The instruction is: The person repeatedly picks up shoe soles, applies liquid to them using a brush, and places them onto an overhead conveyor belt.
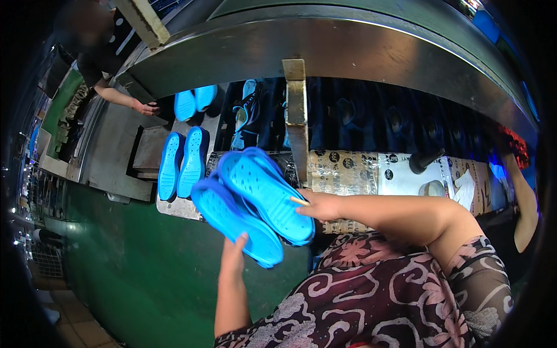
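Note:
In front of me I hold a pair of bright blue shoe soles with small holes in their upper faces, tilted and partly overlapping. My left hand (234,252) is closed on the heel end of the nearer shoe sole (237,223), thumb on top. My right hand (322,206) grips the edge of the other shoe sole (261,188) near its heel. A thin wooden stick (300,201) also sticks out from the right hand's fingers. The fingers beneath both soles are hidden.
More blue soles (191,163) lie on the bench's left end, with another pair (185,105) behind. Dark shoes (248,113) line a rack under a metal beam (232,43); a post (297,116) stands before it. Cardboard (342,168) covers the bench. Co-workers' arms (119,97) reach in at both sides.

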`<state>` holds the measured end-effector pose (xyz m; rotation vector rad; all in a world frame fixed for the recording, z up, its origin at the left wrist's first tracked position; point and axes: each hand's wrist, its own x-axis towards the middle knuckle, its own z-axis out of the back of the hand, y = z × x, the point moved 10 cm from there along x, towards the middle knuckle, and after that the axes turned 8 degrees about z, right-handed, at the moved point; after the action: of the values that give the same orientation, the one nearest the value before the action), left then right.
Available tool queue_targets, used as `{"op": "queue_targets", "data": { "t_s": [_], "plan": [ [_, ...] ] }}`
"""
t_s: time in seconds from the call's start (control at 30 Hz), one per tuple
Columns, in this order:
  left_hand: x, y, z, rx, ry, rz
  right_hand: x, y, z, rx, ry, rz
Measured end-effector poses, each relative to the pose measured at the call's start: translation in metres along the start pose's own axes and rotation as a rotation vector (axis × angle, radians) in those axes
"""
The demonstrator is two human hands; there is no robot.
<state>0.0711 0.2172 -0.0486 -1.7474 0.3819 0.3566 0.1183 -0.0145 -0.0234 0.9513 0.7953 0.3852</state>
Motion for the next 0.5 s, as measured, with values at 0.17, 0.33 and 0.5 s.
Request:
{"op": "queue_targets", "data": {
  "t_s": [0.17, 0.33, 0.5],
  "plan": [
    [-0.063, 0.065, -0.033, 0.166, -0.162, -0.036, -0.040, -0.015, 0.002, -0.179, 0.108, 0.059],
    [-0.084, 0.091, -0.062, 0.227, -0.240, -0.018, -0.072, -0.037, 0.006, -0.188, 0.115, 0.048],
    [-0.093, 0.089, -0.104, 0.333, -0.158, -0.038, -0.102, -0.064, 0.016, -0.124, 0.062, 0.161]
  ]
}}
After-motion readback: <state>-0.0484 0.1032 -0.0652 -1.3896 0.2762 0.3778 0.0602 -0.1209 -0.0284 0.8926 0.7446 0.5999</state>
